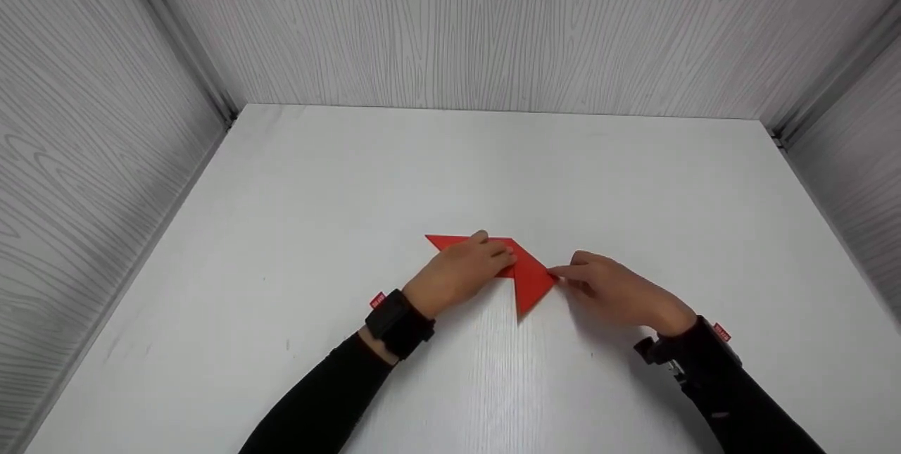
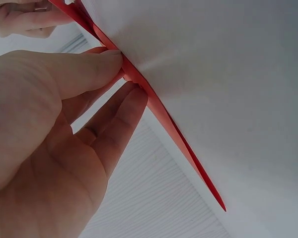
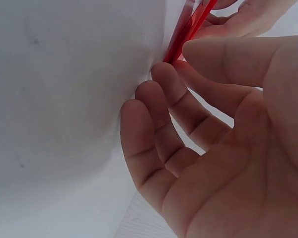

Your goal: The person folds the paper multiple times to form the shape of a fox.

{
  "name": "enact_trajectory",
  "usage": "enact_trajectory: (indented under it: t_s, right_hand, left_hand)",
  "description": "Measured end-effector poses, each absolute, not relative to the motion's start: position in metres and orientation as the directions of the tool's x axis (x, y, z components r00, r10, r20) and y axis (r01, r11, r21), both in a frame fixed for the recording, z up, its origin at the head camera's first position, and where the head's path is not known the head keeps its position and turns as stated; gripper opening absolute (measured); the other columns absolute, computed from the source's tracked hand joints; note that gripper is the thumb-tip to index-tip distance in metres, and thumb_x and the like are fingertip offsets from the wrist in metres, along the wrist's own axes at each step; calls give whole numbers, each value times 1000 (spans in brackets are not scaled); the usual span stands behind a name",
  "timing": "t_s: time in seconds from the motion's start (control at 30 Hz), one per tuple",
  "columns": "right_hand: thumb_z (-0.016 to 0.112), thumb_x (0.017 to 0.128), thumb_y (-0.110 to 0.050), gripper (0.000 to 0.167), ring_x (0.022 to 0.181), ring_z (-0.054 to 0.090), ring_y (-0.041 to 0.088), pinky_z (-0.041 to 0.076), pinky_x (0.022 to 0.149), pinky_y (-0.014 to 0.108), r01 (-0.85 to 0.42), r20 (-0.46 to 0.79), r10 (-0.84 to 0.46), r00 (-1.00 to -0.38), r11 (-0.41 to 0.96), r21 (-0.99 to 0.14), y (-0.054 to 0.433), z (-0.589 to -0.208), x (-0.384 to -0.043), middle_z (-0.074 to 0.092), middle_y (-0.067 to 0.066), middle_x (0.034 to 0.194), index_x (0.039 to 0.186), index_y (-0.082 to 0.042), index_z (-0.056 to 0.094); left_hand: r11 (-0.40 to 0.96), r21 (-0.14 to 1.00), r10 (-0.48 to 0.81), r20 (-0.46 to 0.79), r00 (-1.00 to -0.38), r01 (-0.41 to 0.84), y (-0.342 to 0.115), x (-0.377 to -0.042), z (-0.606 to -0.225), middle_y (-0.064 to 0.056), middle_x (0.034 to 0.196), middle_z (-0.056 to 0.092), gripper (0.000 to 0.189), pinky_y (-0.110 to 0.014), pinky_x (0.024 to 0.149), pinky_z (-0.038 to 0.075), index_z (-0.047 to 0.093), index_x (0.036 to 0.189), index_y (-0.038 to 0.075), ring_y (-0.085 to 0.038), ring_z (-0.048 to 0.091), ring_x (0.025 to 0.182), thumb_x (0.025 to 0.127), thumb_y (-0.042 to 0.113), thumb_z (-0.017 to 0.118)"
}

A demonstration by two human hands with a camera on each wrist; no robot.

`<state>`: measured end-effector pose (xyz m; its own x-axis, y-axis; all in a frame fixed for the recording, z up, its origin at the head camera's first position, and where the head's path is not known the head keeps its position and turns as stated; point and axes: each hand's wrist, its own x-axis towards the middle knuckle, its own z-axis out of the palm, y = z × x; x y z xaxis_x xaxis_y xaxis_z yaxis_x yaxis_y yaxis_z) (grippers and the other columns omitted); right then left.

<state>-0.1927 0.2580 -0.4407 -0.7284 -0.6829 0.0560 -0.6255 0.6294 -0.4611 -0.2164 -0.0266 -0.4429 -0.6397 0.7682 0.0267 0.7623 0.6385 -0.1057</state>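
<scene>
A folded piece of red paper (image 1: 533,278) lies on the white tabletop, one pointed end to the left and another pointing toward the near edge. My left hand (image 1: 461,271) rests over its middle. In the left wrist view, the thumb and fingertips of that hand press on the paper (image 2: 164,119), and part of a fold shows behind the thumb. With its index finger extended, my right hand (image 1: 619,292) touches the paper's right corner. Its thumb is close to that corner in the right wrist view, above the paper (image 3: 188,29); the other fingertips touch the tabletop.
The white tabletop (image 1: 352,172) spreads around both hands. Grey wood-grain panels stand at the back (image 1: 450,32), the left (image 1: 84,158) and the right (image 1: 852,137). A black device (image 1: 400,324) is strapped to the left wrist, and another (image 1: 693,352) to the right.
</scene>
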Motion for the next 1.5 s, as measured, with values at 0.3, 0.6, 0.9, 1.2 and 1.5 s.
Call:
enact_trajectory:
  t_s: [0.3, 0.6, 0.9, 1.2, 1.5]
  right_hand:
    - [61, 99, 11, 40, 85, 54, 13, 51, 77, 27, -627, 45, -687, -725, 631, -458, 265, -440, -187, 60, 2, 92, 137, -1, 70]
    - [63, 95, 13, 51, 85, 50, 14, 49, 75, 28, -647, 33, -682, -731, 676, -353, 265, -439, -178, 55, 0, 92, 142, -6, 68]
    - [66, 92, 13, 53, 85, 48, 16, 50, 73, 28, -637, 65, -644, -762, 728, -252, 265, -440, -168, 54, 0, 93, 139, -11, 71]
    - [69, 91, 11, 52, 80, 48, 17, 50, 69, 29, -668, 135, -655, -744, 723, -174, 263, -443, -164, 56, 3, 92, 136, -12, 73]
    - [66, 92, 12, 49, 80, 49, 16, 51, 70, 28, -661, 86, -660, -746, 720, -209, 269, -437, -165, 56, 0, 91, 134, -12, 74]
  left_hand:
    - [650, -58, 760, 24, -650, 758, -27, -216, -441, -3, 140, 67, 41, -22, 97, 55, 63, 145, 15, -21, 59, 122, 105, 12, 68]
    - [651, -53, 759, 21, -651, 757, -26, -216, -442, -3, 138, 68, 39, -22, 97, 55, 64, 143, 16, -20, 59, 121, 104, 11, 68]
    - [659, -33, 752, 19, -659, 751, -26, -216, -442, -3, 139, 67, 41, -24, 98, 56, 63, 144, 16, -21, 59, 123, 103, 12, 70]
    - [666, -10, 746, -4, -666, 746, -29, -217, -443, -5, 141, 66, 43, -25, 99, 56, 62, 146, 15, -22, 58, 125, 104, 11, 69]
    - [650, -9, 760, 39, -649, 760, -30, -216, -443, -4, 138, 68, 38, -22, 96, 54, 64, 142, 15, -21, 58, 121, 105, 10, 67]
